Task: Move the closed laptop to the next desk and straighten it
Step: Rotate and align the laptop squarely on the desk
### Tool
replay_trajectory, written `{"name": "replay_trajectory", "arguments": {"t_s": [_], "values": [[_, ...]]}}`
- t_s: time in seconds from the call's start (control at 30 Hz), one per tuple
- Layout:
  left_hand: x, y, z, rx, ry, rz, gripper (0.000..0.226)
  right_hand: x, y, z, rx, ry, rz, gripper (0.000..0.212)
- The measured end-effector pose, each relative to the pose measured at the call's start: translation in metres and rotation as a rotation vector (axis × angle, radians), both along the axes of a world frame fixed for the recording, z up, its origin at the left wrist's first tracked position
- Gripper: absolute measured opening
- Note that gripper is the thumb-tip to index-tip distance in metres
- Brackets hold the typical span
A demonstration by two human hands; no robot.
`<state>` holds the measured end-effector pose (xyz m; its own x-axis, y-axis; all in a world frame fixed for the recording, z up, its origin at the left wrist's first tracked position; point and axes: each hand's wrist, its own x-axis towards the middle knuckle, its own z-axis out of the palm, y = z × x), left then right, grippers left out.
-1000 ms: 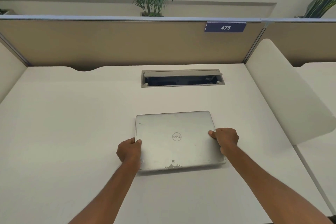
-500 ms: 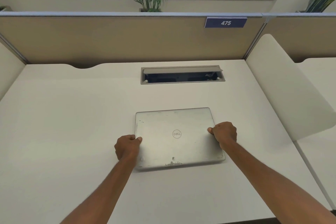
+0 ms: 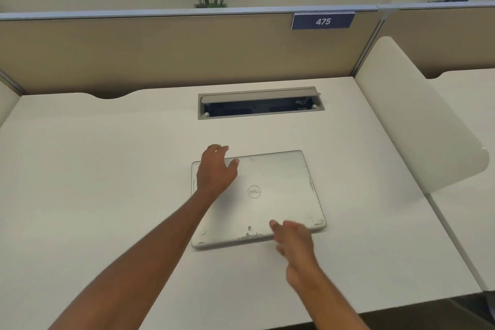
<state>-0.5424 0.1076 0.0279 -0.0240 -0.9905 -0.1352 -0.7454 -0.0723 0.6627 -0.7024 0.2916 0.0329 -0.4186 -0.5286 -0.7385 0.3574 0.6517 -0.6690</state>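
A closed silver laptop [image 3: 270,195] lies flat on the white desk [image 3: 93,182], near the middle, its edges roughly square to the desk. My left hand [image 3: 215,169] hovers over the laptop's far left corner with fingers spread, holding nothing. My right hand [image 3: 293,238] is over the laptop's near edge toward the right, fingers apart and blurred; no grip on the lid shows.
An open grey cable hatch [image 3: 259,102] is set in the desk behind the laptop. A beige partition with a "475" sign [image 3: 322,21] closes the back. A white rounded divider [image 3: 417,120] separates this desk from the neighbouring desk [image 3: 466,104] on the right.
Both hands have let go of the laptop's sides. The left hand moved up to the far left corner; the right hand moved down to the near edge. The laptop stays where it was.
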Motion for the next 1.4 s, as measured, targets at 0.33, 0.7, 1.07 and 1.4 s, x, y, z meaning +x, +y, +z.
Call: {"name": "replay_trajectory", "arguments": {"t_s": [0.33, 0.7, 1.07, 1.4], "values": [[-0.026, -0.053, -0.008, 0.243, -0.343, -0.345, 0.064, 0.008, -0.003, -0.022, 0.068, -0.334, -0.23, 0.023], [-0.03, -0.055, -0.02, 0.235, -0.348, -0.337, 0.046, 0.006, -0.018, -0.033, 0.083, -0.322, -0.274, 0.025], [-0.011, -0.036, -0.022, 0.299, -0.245, -0.184, 0.051, -0.033, -0.032, -0.047, 0.075, -0.113, -0.193, 0.021], [0.005, -0.01, -0.025, 0.375, -0.13, 0.004, 0.051, -0.073, -0.056, -0.054, 0.049, 0.065, -0.068, 0.03]]}}
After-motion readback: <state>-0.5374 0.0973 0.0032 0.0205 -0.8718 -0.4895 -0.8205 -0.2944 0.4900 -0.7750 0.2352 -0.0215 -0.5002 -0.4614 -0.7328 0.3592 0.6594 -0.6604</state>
